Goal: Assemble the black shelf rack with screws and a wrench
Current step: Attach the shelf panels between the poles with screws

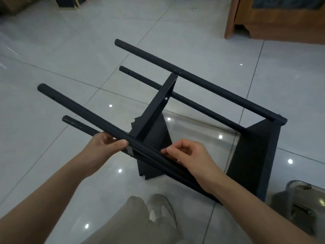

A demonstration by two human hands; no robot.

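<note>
Currently | black shelf rack on its side on floor | near pole runs far-left to near-right | left hand fingers curl round it | right hand fingers pinched together against it, just right; any screw unclear

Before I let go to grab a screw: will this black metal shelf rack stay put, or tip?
Likely tips: the black metal shelf rack sits tilted on panel edges, left hand gripping a round pole, right hand touching it. May slide; the grey floor tiles look glossy. Seems stiff: poles run straight.
</note>
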